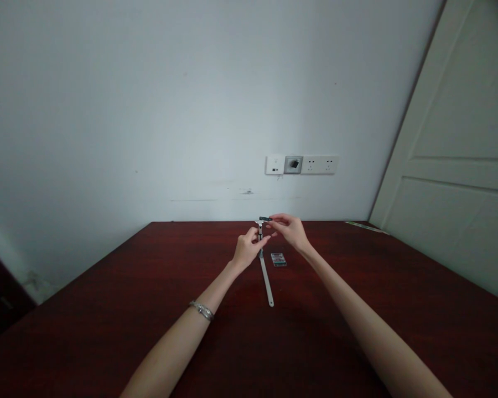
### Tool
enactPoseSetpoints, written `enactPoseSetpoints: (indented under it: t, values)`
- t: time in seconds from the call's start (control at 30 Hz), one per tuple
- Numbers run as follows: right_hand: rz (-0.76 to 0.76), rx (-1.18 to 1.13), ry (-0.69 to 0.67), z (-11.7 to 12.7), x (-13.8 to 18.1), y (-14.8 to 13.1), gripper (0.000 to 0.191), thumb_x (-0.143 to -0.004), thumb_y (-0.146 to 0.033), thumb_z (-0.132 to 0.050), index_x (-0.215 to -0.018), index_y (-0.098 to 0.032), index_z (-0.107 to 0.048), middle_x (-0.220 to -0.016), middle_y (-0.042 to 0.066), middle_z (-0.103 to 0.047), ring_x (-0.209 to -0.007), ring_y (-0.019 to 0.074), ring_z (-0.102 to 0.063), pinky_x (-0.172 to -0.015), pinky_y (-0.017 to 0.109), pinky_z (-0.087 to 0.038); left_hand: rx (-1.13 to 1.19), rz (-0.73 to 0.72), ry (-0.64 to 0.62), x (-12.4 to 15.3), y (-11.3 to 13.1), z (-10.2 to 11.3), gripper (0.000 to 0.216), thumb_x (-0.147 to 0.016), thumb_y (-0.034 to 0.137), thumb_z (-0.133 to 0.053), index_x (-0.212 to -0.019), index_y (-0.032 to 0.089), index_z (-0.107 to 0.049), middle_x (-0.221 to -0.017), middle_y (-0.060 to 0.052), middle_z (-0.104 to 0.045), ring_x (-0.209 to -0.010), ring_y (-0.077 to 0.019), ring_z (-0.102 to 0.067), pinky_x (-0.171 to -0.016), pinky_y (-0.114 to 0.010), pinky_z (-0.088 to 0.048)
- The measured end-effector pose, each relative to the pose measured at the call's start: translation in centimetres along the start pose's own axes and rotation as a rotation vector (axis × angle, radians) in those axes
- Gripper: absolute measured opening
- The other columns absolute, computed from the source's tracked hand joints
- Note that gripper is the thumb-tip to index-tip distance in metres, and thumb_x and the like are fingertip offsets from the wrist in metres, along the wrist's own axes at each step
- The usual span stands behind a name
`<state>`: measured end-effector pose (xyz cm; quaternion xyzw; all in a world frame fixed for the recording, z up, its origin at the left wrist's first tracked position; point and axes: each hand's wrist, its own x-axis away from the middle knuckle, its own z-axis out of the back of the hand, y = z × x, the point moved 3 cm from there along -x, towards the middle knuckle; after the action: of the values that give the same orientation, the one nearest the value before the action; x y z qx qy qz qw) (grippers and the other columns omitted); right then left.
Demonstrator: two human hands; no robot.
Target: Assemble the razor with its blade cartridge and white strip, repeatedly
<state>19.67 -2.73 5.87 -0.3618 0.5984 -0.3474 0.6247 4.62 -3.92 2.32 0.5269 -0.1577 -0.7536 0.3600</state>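
Above the middle of the dark red table, my left hand is closed around the upper part of a slim white razor handle, whose lower end hangs down toward me. Just to its right, my right hand pinches a small dark cartridge at the top of the handle. A silver bracelet circles my left wrist. A small clear case lies flat on the table, just right of the handle and below my right hand.
A white wall rises behind the table, with a row of sockets and switches. A white panelled door stands at the right. A thin pale strip lies at the table's far right corner.
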Motion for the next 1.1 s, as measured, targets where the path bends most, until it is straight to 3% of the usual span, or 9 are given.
enactPoseSetpoints:
  t: [0.13, 0.33, 0.6, 1.1]
  values:
    - [0.027, -0.002, -0.032, -0.5, -0.4, 0.0, 0.029, -0.065, -0.033, -0.067, -0.085, -0.013, -0.063, -0.076, 0.008, -0.069, -0.076, 0.0223, -0.067, -0.057, 0.029, -0.055, 0.03, -0.015, 0.02, 0.0, 0.6, 0.0, 0.024, -0.078, 0.039, -0.056, -0.087, 0.017, -0.055, -0.058, 0.002, -0.06, -0.051, -0.0092, -0.055, -0.052, -0.016, -0.039]
    - [0.115, 0.062, -0.038, -1.2, -0.9, 0.3, 0.023, -0.066, -0.026, -0.063, -0.084, -0.014, -0.067, -0.082, 0.007, -0.07, -0.077, 0.0189, -0.065, -0.069, 0.03, -0.052, 0.018, -0.026, 0.054, 0.0, 0.4, -0.2, 0.022, -0.08, 0.038, -0.054, -0.076, 0.016, -0.052, -0.051, 0.004, -0.056, -0.045, -0.0074, -0.052, -0.047, -0.015, -0.036]
    - [0.076, -0.025, -0.007, -1.6, -0.5, -0.2, 0.025, -0.064, -0.03, -0.066, -0.084, -0.014, -0.067, -0.074, 0.005, -0.069, -0.066, 0.0183, -0.065, -0.058, 0.029, -0.054, 0.09, -0.001, 0.061, 0.2, 0.6, -0.3, 0.019, -0.081, 0.035, -0.052, -0.074, 0.018, -0.049, -0.052, 0.004, -0.058, -0.045, -0.0094, -0.057, -0.046, -0.016, -0.04]
    - [0.062, -0.104, 0.01, -1.6, -0.2, -0.3, 0.028, -0.062, -0.033, -0.07, -0.083, -0.015, -0.066, -0.075, 0.005, -0.069, -0.07, 0.0199, -0.066, -0.062, 0.031, -0.055, 0.106, 0.024, 0.097, 0.1, 0.5, -0.3, 0.019, -0.079, 0.035, -0.054, -0.075, 0.017, -0.051, -0.051, 0.003, -0.058, -0.043, -0.0099, -0.057, -0.044, -0.016, -0.04]
